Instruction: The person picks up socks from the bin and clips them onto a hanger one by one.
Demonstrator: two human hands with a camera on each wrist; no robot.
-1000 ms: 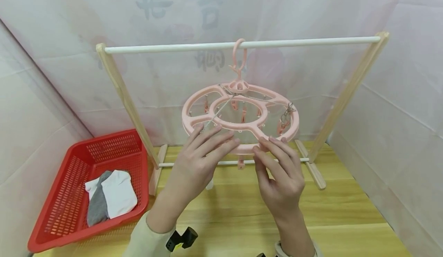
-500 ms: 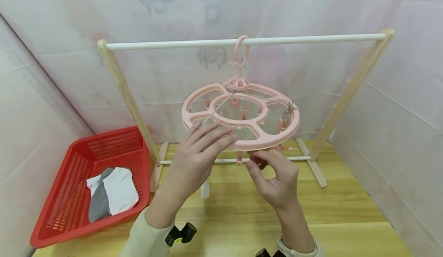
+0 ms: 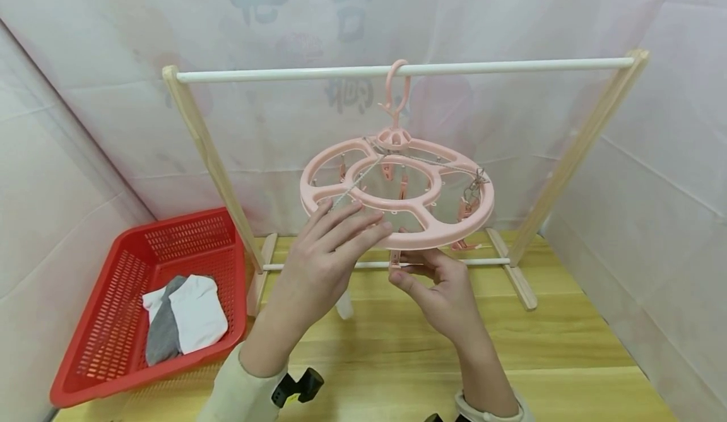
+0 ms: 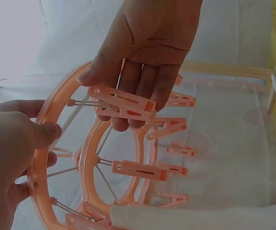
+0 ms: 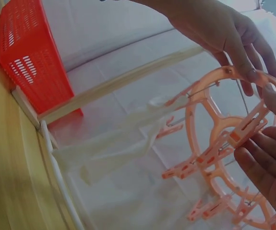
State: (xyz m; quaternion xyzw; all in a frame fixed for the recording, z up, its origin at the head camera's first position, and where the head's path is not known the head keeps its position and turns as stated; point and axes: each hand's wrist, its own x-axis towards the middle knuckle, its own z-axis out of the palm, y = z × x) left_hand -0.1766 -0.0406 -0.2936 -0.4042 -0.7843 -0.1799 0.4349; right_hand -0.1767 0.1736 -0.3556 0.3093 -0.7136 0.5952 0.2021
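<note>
A person is gripping a pink drying hanger (image 3: 438, 234) and pinching one of its clothespins (image 4: 128, 105).

The left hand (image 3: 320, 274) is keeping its fingers curled around the hanger's near rim, while the right hand (image 3: 445, 289) is pinching the clothespin between thumb and fingers just below that rim, to the right of the left fingertips. The hanger is hanging by its hook from a white rod (image 3: 284, 76) above both hands; a wooden frame (image 3: 206, 151) is supporting the rod. A whitish cloth (image 3: 344, 306) is dangling beneath the left fingers. Well left of them, a red basket (image 3: 136, 381) on the tabletop (image 3: 545, 359) is holding white and grey socks (image 3: 199, 315).
</note>
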